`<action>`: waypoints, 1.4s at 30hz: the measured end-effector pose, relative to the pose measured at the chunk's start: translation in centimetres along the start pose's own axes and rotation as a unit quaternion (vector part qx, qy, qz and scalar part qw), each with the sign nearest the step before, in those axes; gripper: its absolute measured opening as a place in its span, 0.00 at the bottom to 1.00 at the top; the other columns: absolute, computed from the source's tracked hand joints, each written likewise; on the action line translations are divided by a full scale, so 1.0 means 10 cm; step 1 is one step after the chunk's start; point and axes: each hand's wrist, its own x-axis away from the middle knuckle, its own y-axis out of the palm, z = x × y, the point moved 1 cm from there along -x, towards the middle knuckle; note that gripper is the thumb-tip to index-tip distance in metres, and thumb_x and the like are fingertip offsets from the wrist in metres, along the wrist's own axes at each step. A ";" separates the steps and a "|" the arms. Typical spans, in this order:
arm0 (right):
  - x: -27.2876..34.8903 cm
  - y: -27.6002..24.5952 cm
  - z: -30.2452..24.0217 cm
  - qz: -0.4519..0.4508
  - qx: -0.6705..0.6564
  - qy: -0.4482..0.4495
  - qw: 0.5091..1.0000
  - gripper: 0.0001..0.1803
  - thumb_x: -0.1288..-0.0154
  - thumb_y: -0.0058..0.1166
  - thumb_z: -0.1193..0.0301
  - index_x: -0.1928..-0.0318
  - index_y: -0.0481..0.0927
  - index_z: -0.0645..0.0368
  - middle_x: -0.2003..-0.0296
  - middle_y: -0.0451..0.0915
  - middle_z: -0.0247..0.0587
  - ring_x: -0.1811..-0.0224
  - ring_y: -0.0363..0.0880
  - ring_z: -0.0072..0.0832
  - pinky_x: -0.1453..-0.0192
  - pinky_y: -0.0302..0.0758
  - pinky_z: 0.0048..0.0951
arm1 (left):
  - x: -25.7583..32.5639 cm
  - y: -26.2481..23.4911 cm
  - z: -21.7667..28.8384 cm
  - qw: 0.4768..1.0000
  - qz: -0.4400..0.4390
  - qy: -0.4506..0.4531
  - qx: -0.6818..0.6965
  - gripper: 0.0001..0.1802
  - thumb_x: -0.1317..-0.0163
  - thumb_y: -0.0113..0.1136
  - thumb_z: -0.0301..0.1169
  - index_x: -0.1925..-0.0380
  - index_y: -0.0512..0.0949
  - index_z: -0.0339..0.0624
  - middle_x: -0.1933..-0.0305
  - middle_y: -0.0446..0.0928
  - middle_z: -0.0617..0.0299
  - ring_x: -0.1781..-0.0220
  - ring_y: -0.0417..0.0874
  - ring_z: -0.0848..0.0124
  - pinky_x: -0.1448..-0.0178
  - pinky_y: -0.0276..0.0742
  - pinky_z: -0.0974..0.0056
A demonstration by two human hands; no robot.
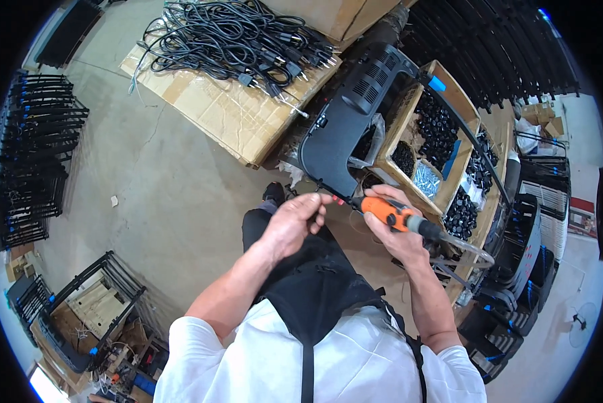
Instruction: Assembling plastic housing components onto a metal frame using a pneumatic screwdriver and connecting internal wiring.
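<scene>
My right hand (pixel 398 235) is wrapped round an orange electric screwdriver (pixel 385 212) with a dark nose and a cable at its back end. The nose points left, toward a small red piece (pixel 338 200) at the near edge of a black plastic housing (pixel 335 144). Thumb and fingers of my left hand (pixel 296 223) are pinched together just left of the red piece. Whatever sits between those fingertips is too small to make out. The housing has a slotted, raised motor cover at its far end.
To the right stands a wooden compartment box (pixel 390 161) of black knobs, dark small parts and silver screws (pixel 426 180). Black power cords (pixel 234 40) lie heaped on a cardboard box (pixel 227 114) ahead. Black frames (pixel 36 154) are stacked at the left, with more frames (pixel 93 309) below them.
</scene>
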 end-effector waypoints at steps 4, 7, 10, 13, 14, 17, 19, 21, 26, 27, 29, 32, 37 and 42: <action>0.16 -0.07 -0.07 0.038 -0.107 -0.023 0.993 0.28 0.34 0.69 0.78 0.35 0.75 0.62 0.42 0.86 0.45 0.38 0.84 0.33 0.31 0.79 0.35 | -0.05 0.08 -0.16 0.999 -0.019 -0.025 0.007 0.16 0.17 0.54 0.36 0.41 0.80 0.38 0.58 0.84 0.63 0.59 0.82 0.73 0.55 0.77 0.69; 0.20 -0.05 -0.14 0.041 -0.153 -0.025 0.987 0.29 0.33 0.67 0.80 0.34 0.72 0.63 0.42 0.84 0.49 0.36 0.83 0.37 0.28 0.78 0.40 | -0.07 0.12 -0.13 0.999 0.007 -0.039 0.037 0.16 0.16 0.51 0.34 0.38 0.79 0.38 0.50 0.87 0.59 0.57 0.87 0.72 0.53 0.82 0.67; 0.23 -0.03 -0.10 0.043 -0.159 -0.044 0.985 0.29 0.33 0.66 0.81 0.34 0.71 0.63 0.40 0.83 0.50 0.35 0.82 0.38 0.28 0.78 0.42 | -0.05 0.19 -0.03 0.998 0.012 -0.053 0.024 0.14 0.16 0.51 0.35 0.43 0.80 0.39 0.52 0.87 0.61 0.59 0.85 0.73 0.56 0.80 0.68; 0.26 0.00 -0.13 0.042 -0.166 -0.058 0.983 0.29 0.34 0.66 0.82 0.34 0.72 0.63 0.40 0.83 0.50 0.35 0.82 0.39 0.27 0.77 0.43 | -0.19 0.05 -0.13 0.999 -0.030 -0.012 -0.014 0.13 0.15 0.51 0.37 0.47 0.80 0.41 0.55 0.86 0.63 0.62 0.84 0.75 0.58 0.79 0.69; 0.26 0.01 -0.13 0.042 -0.167 -0.058 0.983 0.29 0.34 0.66 0.82 0.34 0.72 0.63 0.40 0.83 0.50 0.35 0.82 0.39 0.27 0.77 0.43 | -0.21 0.00 -0.17 0.999 -0.030 -0.011 -0.014 0.13 0.15 0.51 0.37 0.47 0.80 0.41 0.55 0.86 0.63 0.62 0.84 0.75 0.58 0.79 0.69; 0.28 0.04 -0.11 0.038 -0.161 -0.072 0.984 0.29 0.34 0.66 0.82 0.34 0.72 0.62 0.40 0.83 0.50 0.34 0.82 0.40 0.27 0.78 0.44 | -0.20 0.03 -0.13 0.996 -0.020 0.001 -0.092 0.13 0.15 0.51 0.38 0.47 0.81 0.43 0.61 0.83 0.67 0.67 0.80 0.76 0.61 0.76 0.69; 0.29 0.08 -0.10 0.035 -0.173 -0.079 0.981 0.29 0.34 0.66 0.82 0.34 0.72 0.62 0.40 0.83 0.51 0.34 0.82 0.40 0.27 0.78 0.44 | -0.15 0.15 -0.07 0.999 0.039 -0.025 0.014 0.13 0.15 0.51 0.39 0.50 0.81 0.45 0.66 0.80 0.69 0.69 0.77 0.76 0.64 0.74 0.69; 0.28 0.11 -0.10 0.032 -0.170 -0.084 0.981 0.30 0.35 0.66 0.82 0.34 0.72 0.62 0.40 0.83 0.50 0.34 0.81 0.40 0.27 0.78 0.44 | -0.16 0.18 -0.06 0.996 0.065 -0.044 0.045 0.13 0.16 0.52 0.39 0.52 0.81 0.45 0.67 0.79 0.69 0.70 0.75 0.76 0.65 0.73 0.69; 0.25 0.22 -0.07 0.031 -0.165 -0.072 0.983 0.29 0.36 0.68 0.82 0.35 0.74 0.62 0.40 0.83 0.49 0.34 0.82 0.39 0.27 0.78 0.44 | -0.20 0.15 -0.11 0.987 0.070 -0.075 0.125 0.13 0.16 0.52 0.42 0.53 0.80 0.47 0.68 0.75 0.71 0.70 0.71 0.76 0.66 0.68 0.71; 0.25 0.24 -0.07 0.033 -0.155 -0.070 0.985 0.29 0.36 0.68 0.81 0.36 0.74 0.62 0.41 0.83 0.49 0.34 0.82 0.39 0.27 0.78 0.44 | -0.22 0.16 -0.12 0.985 0.062 -0.076 0.142 0.13 0.16 0.52 0.42 0.53 0.79 0.47 0.69 0.74 0.71 0.70 0.71 0.76 0.66 0.67 0.71; 0.23 0.27 -0.08 0.036 -0.144 -0.066 0.987 0.28 0.36 0.68 0.81 0.36 0.75 0.62 0.41 0.84 0.48 0.35 0.83 0.39 0.28 0.78 0.44 | -0.25 0.14 -0.15 0.982 0.055 -0.078 0.160 0.13 0.16 0.52 0.42 0.53 0.78 0.47 0.69 0.74 0.71 0.70 0.71 0.76 0.67 0.67 0.71; 0.21 0.29 -0.14 0.042 -0.131 -0.064 0.988 0.27 0.37 0.69 0.80 0.38 0.77 0.62 0.42 0.84 0.48 0.36 0.84 0.39 0.28 0.79 0.43 | -0.26 0.14 -0.15 0.974 0.042 -0.092 0.202 0.13 0.16 0.52 0.43 0.53 0.78 0.47 0.70 0.73 0.71 0.71 0.70 0.76 0.68 0.66 0.70; 0.13 0.32 -0.17 0.036 -0.105 -0.057 0.992 0.25 0.38 0.69 0.80 0.39 0.79 0.62 0.42 0.84 0.48 0.36 0.84 0.38 0.28 0.79 0.42 | -0.27 0.13 -0.10 0.966 0.036 -0.103 0.236 0.13 0.16 0.52 0.42 0.50 0.77 0.46 0.70 0.73 0.71 0.72 0.69 0.76 0.69 0.65 0.69; 0.06 0.38 -0.28 0.035 -0.086 -0.066 0.993 0.26 0.37 0.69 0.80 0.39 0.79 0.63 0.42 0.85 0.48 0.35 0.84 0.37 0.28 0.78 0.41 | -0.33 0.11 -0.07 0.964 0.049 -0.106 0.237 0.15 0.15 0.50 0.43 0.52 0.78 0.45 0.69 0.72 0.71 0.72 0.69 0.75 0.69 0.65 0.69</action>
